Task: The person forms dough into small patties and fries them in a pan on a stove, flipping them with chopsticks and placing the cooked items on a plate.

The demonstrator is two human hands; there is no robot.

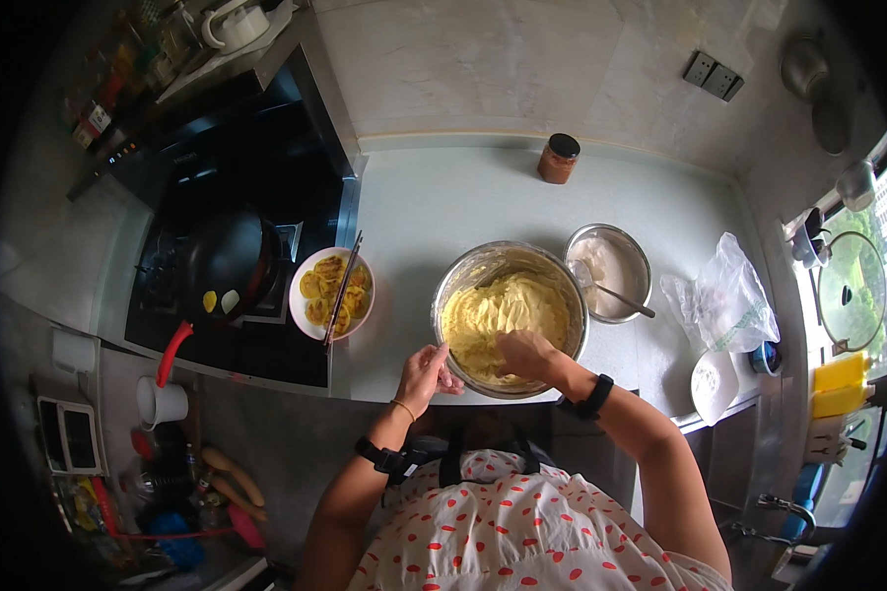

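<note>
A large steel mixing bowl (581, 295) stands near the counter's front edge with soft yellow dough (510, 303) in it. My right hand (526, 356) is down in the dough, its fingers bent and partly hidden, so whether they close on any dough is unclear. At the bowl's left front rim is my left hand (427, 375), its fingers partly curled at the rim; its grip is hard to make out. Just right of the large bowl, a smaller steel bowl (644, 258) holds pale flour-like powder and a spoon (621, 299).
Left of the dough stands a bowl (369, 318) of browned yellow patties with chopsticks (344, 292) across it. A black frying pan (225, 251) with a red handle (174, 353) sits on the stove. A lidded jar (559, 159) stands behind; a plastic bag (728, 299) lies right.
</note>
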